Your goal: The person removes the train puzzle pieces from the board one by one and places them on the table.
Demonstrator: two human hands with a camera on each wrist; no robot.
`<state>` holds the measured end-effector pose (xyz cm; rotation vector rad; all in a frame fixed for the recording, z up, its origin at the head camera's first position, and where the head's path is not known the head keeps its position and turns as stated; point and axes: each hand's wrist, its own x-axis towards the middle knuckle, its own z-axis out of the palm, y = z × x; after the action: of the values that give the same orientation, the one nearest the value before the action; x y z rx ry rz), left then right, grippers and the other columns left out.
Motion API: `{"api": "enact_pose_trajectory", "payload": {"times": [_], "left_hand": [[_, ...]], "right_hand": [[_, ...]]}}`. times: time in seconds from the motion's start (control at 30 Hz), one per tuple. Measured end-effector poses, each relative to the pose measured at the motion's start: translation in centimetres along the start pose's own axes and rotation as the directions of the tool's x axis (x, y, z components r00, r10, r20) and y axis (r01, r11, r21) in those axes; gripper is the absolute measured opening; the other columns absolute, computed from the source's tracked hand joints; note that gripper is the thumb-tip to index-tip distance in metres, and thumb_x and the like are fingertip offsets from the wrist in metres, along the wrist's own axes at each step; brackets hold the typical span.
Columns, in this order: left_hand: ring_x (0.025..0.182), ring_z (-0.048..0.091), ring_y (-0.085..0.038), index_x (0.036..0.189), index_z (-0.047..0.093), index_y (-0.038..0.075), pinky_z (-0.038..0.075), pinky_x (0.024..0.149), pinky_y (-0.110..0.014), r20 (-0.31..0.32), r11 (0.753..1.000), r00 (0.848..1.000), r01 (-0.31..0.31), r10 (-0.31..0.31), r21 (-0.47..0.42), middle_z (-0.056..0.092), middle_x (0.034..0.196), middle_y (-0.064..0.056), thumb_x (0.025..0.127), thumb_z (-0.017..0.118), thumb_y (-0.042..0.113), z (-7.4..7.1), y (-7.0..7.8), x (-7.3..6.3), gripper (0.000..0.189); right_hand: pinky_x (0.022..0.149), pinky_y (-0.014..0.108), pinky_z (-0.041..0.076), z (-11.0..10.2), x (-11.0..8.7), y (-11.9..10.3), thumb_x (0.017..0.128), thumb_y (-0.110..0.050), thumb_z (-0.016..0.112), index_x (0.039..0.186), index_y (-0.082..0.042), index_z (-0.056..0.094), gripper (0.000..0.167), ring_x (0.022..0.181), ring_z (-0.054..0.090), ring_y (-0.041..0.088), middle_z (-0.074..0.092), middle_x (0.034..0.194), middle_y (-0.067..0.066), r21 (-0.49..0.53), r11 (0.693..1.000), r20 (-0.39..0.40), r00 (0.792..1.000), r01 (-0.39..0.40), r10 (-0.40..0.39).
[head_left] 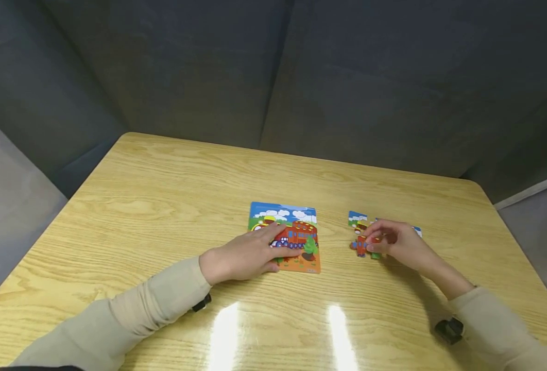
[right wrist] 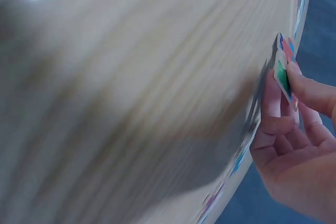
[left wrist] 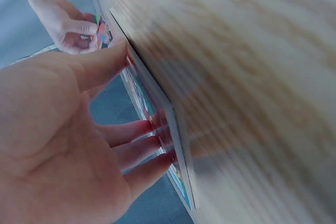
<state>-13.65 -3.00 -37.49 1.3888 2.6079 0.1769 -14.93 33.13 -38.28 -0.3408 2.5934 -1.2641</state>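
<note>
In the head view, the left hand (head_left: 248, 255) lies loose over a train puzzle (head_left: 308, 264) near the middle of the wooden tabletop (head_left: 194, 180), its fingers spread on the picture of a red train, a green tree and white clouds. To the right, apart from the puzzle, the right hand (head_left: 408, 245) is beside several loose pieces (head_left: 357, 218), its thumb and fingers drawn together. Light sleeves (head_left: 162, 296) cover both forearms, and dark cloth walls (head_left: 199, 72) stand behind. In the left wrist view, the left hand's fingertips touch the printed face of the puzzle, which lies flat, without gripping it. In the right wrist view, the right hand pinches a red, blue and green piece (right wrist: 281, 73), tilted on edge above the tabletop; other pieces lie nearby, too blurred to make out.
</note>
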Motion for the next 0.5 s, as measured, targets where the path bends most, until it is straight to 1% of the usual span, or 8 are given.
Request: {"api": "enact_pose_trajectory", "payload": {"times": [0.13, 0.23, 0.33, 0.4, 0.5], "left_hand": [[0.144, 0.026, -0.037, 0.149, 0.045, 0.028, 0.029, 0.114, -0.044, 0.006, 1.0, 1.0, 0.003, -0.003, -0.008, 0.029, 0.155, -0.024, 0.1, 0.059, 0.03, 0.0, 0.0, 0.0, 0.051], [0.144, 0.026, -0.037, 0.149, 0.045, 0.029, 0.029, 0.114, -0.044, 0.008, 1.0, 1.0, 0.002, -0.002, -0.014, 0.029, 0.155, -0.023, 0.1, 0.059, 0.03, 0.0, 0.0, 0.1, 0.051], [0.144, 0.027, -0.037, 0.149, 0.045, 0.028, 0.029, 0.114, -0.044, 0.006, 1.0, 1.0, 0.001, -0.001, -0.013, 0.029, 0.154, -0.024, 0.1, 0.058, 0.03, 0.0, -0.1, 0.1, 0.051], [0.144, 0.027, -0.037, 0.149, 0.045, 0.029, 0.029, 0.114, -0.044, 0.005, 1.0, 1.0, 0.0, 0.0, -0.011, 0.029, 0.155, -0.024, 0.1, 0.058, 0.03, 0.0, -0.1, 0.1, 0.051], [0.144, 0.026, -0.036, 0.149, 0.045, 0.029, 0.029, 0.114, -0.044, 0.006, 1.0, 1.0, 0.005, -0.005, -0.008, 0.029, 0.155, -0.023, 0.1, 0.058, 0.031, 0.0, -0.1, 0.0, 0.051]], "right_hand": [[0.053, 0.028, 0.047, -1.3, -1.6, 1.2, 0.088, -0.004, 0.073, 0.108, 0.003, 0.065, 0.023, 0.067, 0.055, 0.013, 0.068, 0.091, 0.012, -0.066, 0.997, -0.039, 0.999, -0.034, 0.032], [0.055, 0.027, 0.047, -2.3, -2.6, 1.9, 0.089, -0.005, 0.072, 0.109, 0.003, 0.065, 0.023, 0.07, 0.055, 0.012, 0.067, 0.091, 0.011, -0.143, 0.988, -0.069, 0.996, -0.066, 0.057], [0.057, 0.026, 0.048, -3.3, -3.5, 2.5, 0.089, -0.008, 0.073, 0.109, 0.002, 0.066, 0.024, 0.074, 0.055, 0.011, 0.067, 0.092, 0.01, -0.22, 0.968, -0.093, 0.99, -0.123, 0.105], [0.058, 0.026, 0.048, -3.8, -3.9, 2.9, 0.088, -0.009, 0.074, 0.108, 0.002, 0.067, 0.024, 0.075, 0.056, 0.011, 0.068, 0.092, 0.009, -0.269, 0.952, -0.106, 0.987, -0.147, 0.122], [0.057, 0.025, 0.048, -4.5, -4.2, 3.5, 0.086, -0.008, 0.076, 0.105, 0.002, 0.068, 0.023, 0.074, 0.058, 0.011, 0.068, 0.091, 0.009, -0.331, 0.931, -0.128, 0.985, -0.156, 0.119]]}}
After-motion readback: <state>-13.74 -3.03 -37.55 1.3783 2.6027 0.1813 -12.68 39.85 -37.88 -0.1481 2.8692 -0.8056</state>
